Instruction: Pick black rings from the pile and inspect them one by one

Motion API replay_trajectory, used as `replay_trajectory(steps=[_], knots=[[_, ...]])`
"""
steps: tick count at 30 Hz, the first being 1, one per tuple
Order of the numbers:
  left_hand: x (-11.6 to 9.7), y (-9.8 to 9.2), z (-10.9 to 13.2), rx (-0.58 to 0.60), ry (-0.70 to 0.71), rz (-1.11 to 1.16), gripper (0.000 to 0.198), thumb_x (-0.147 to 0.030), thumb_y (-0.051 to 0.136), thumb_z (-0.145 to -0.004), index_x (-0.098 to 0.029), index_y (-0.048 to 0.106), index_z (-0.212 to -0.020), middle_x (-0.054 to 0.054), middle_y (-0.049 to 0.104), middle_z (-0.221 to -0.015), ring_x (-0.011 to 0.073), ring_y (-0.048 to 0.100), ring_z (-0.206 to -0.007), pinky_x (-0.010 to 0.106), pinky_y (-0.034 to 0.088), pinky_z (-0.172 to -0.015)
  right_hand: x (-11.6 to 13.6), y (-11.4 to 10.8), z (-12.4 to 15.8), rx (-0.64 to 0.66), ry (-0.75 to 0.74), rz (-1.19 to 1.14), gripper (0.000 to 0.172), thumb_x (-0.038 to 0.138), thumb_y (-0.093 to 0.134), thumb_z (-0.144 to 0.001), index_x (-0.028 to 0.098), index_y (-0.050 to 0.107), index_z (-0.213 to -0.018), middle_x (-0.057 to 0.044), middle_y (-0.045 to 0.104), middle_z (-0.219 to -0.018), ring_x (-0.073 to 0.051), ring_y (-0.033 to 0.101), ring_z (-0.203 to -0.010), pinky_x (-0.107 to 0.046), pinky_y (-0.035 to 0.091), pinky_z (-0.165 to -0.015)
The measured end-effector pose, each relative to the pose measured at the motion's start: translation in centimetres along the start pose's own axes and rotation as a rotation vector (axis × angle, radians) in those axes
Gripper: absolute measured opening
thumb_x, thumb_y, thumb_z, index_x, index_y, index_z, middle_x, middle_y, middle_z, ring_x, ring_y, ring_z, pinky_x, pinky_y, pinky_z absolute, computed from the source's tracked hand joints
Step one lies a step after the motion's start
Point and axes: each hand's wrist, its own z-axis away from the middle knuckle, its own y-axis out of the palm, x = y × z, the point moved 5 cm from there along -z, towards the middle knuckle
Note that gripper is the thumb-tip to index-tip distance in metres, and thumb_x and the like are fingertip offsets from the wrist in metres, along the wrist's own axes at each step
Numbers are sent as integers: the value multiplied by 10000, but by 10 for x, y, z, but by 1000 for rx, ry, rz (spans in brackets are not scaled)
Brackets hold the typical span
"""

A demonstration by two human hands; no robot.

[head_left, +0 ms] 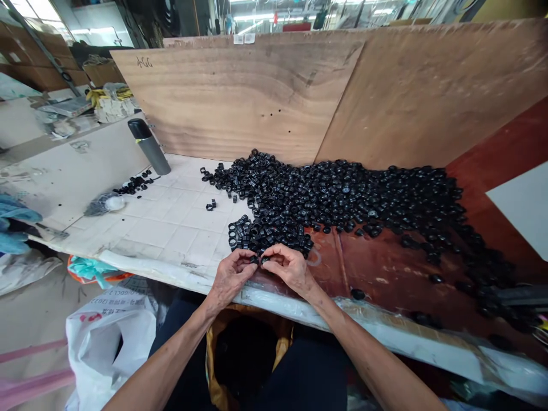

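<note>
My left hand is closed in a pinch on a small black part near the table's front edge. Close beside it, my right hand pinches another small black part. Whether the two parts touch, I cannot make out. Just beyond my fingers lies a cluster of black rings, some showing their round openings. It runs into a big heap of small black parts that stretches to the right along the wooden board.
A wooden board stands behind the heap. On the left are a grey bottle, a small pile of black pieces and a plastic bag. An open yellow-edged sack sits between my legs, a white sack beside it.
</note>
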Motion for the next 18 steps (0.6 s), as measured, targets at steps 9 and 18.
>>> replay_trajectory(steps=[9, 18], knots=[[-3, 0, 1, 27, 23, 94, 274, -315, 764, -809, -165, 698, -1029, 78, 709, -1090, 143, 697, -800, 270, 579, -759, 7, -2, 2, -22, -107, 144, 227, 274, 740, -874, 225, 739, -1096, -75, 708, -1060, -204, 694, -937, -311, 586, -793], [4, 1, 3, 11, 14, 27, 275, -295, 753, -815, -170, 687, -1050, 49, 723, -973, 145, 691, -781, 272, 588, -775, 8, 0, 2, -10, -214, 248, 130, 265, 732, -892, 231, 763, -1014, -75, 732, -1040, -224, 700, -945, -360, 581, -852]])
